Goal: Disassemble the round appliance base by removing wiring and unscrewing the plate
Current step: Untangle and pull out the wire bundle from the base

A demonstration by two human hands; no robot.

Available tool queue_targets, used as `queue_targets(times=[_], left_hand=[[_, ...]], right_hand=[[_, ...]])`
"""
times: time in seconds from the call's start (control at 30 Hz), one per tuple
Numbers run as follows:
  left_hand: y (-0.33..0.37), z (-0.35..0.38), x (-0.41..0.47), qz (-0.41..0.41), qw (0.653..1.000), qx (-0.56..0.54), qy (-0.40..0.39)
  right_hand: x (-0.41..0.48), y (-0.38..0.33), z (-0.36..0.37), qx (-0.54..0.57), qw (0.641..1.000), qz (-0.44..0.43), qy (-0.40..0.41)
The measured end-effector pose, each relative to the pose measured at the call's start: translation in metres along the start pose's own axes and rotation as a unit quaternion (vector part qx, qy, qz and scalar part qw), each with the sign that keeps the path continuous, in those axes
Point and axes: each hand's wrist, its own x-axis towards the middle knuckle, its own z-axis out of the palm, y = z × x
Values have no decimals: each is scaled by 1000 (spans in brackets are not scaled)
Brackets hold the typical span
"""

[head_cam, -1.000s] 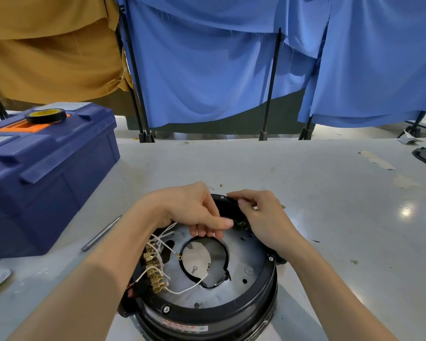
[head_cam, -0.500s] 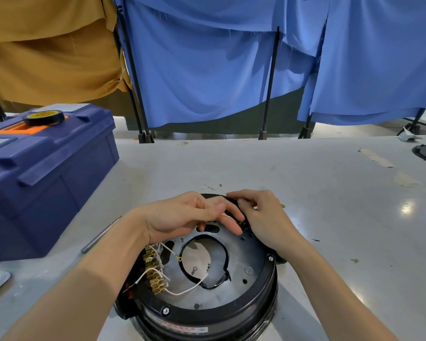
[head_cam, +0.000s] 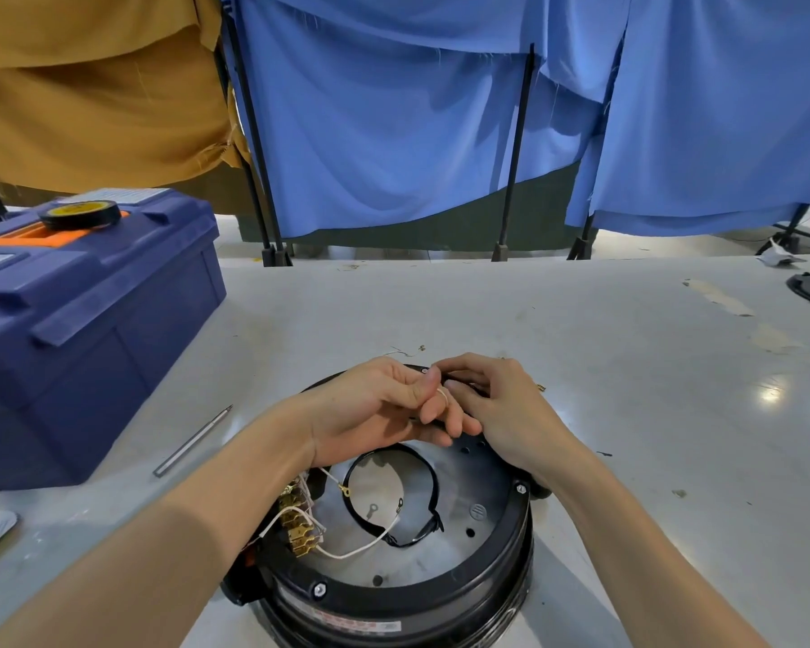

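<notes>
Left hand (head_cam: 375, 406) lifting off plate (head_cam: 480, 484), now pinching white wire (head_cam: 443, 396) beside right hand (head_cam: 503, 409) at far rim of round base (head_cam: 394, 600) sitting on surface (head_cam: 581, 367); right grip curled, contents unclear. Yanking risking tearing brass terminals (head_cam: 300, 530). Toolbox (head_cam: 90, 320), metal rod (head_cam: 192, 441) lying left, not obstructing

Left hand (head_cam: 370, 409) is pinching a thin white wire (head_cam: 443, 396) above the far rim of the round appliance base (head_cam: 394, 596). Right hand (head_cam: 510, 413), fingers curled, is touching the left fingers; its grasp is hidden. The base is sitting on the table (head_cam: 557, 329), metal plate (head_cam: 480, 484) facing upward and brass terminals (head_cam: 302, 530) lying at left.
</notes>
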Motion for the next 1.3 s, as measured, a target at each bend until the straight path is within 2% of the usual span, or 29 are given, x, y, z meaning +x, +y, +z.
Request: queue_targets(times=[0.13, 0.37, 0.43, 0.53, 0.6, 0.73, 0.87, 1.03, 1.17, 1.3], left_hand=[[-4, 4, 3, 3, 999, 12, 48], [-6, 18, 10, 36, 987, 106, 111], [-5, 17, 5, 38, 985, 96, 135], [-1, -8, -23, 82, 972, 19, 219], [2, -18, -38, 105, 972, 0, 209], [2, -3, -32, 111, 986, -4, 125], [10, -4, -23, 120, 989, -53, 70], [10, -4, -15, 127, 985, -91, 67], [6, 0, -10, 135, 985, -73, 82], [5, 3, -8, 126, 986, -72, 82]], right_hand=[[0, 0, 0, -19, 1000, -14, 1], [2, -1, 0, -33, 999, -29, -3], [2, 1, -2, -42, 999, -33, 1], [5, 7, -12, -35, 999, -9, 27], [7, 8, -13, -25, 999, 7, 27], [7, 6, -8, -5, 1000, 11, 15], [5, 5, -6, 4, 999, 21, 35], [-5, -6, -4, 52, 994, -49, 82], [-13, -15, -11, 148, 986, -73, 15], [-12, -16, -13, 167, 983, -77, -1]])
